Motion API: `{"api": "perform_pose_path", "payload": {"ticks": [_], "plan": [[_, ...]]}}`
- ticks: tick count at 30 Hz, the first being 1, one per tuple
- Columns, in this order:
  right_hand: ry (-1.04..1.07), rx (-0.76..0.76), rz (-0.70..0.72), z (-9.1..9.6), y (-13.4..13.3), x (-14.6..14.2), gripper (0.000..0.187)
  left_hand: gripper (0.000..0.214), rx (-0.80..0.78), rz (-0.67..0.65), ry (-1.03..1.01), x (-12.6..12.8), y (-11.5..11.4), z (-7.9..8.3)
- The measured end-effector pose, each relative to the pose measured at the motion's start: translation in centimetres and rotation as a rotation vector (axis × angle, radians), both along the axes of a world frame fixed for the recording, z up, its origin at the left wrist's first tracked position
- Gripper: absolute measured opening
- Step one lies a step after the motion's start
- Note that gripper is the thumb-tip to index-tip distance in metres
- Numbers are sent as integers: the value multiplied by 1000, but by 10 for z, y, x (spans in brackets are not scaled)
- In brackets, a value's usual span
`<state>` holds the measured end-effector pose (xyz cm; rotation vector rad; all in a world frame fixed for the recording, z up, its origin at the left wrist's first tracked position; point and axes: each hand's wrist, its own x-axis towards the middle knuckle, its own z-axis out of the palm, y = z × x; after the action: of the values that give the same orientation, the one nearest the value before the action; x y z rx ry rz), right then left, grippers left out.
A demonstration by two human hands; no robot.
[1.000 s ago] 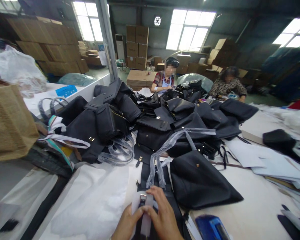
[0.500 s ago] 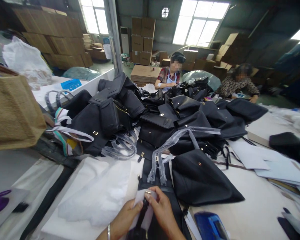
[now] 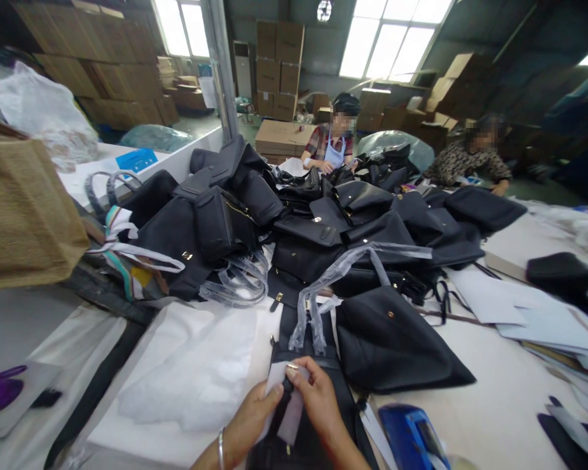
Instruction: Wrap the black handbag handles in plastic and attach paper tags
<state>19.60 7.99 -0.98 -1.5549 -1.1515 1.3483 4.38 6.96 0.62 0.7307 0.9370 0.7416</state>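
Note:
My left hand (image 3: 255, 411), with a silver bangle at the wrist, pinches the edge of a thin white wrapping sheet (image 3: 277, 373). Closed fingers of my right hand (image 3: 319, 396) grip the same sheet near the gold fitting (image 3: 292, 369) at the end of a narrow black strap (image 3: 285, 399). The sheet lies along both sides of the strap; its underside is hidden. Beneath both hands lies a black bag (image 3: 340, 405), whose handles (image 3: 301, 320) are wrapped in clear plastic and stretch away from me.
Black bags (image 3: 304, 232) are heaped across the table. Another black bag (image 3: 396, 343) lies to the right, near a blue tape dispenser-like object (image 3: 409, 437). White sheets (image 3: 191, 372) lie left, a tan woven bag (image 3: 27, 212) far left. Two people (image 3: 330, 147) work across the table.
My hands have shifted slightly upward in view with the strap and sheet. More of the sheet shows below the right fingers, turned over the strap. The view has tilted a little.

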Motion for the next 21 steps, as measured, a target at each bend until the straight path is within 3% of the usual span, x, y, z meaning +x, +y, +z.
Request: {"api": "perform_pose_path", "payload": {"ticks": [8, 21], "plan": [[83, -6, 15, 5, 8, 3, 26, 49, 46, 56, 96, 10, 4, -1], [195, -46, 59, 1, 8, 14, 30, 47, 15, -63, 30, 4, 8, 5]]}}
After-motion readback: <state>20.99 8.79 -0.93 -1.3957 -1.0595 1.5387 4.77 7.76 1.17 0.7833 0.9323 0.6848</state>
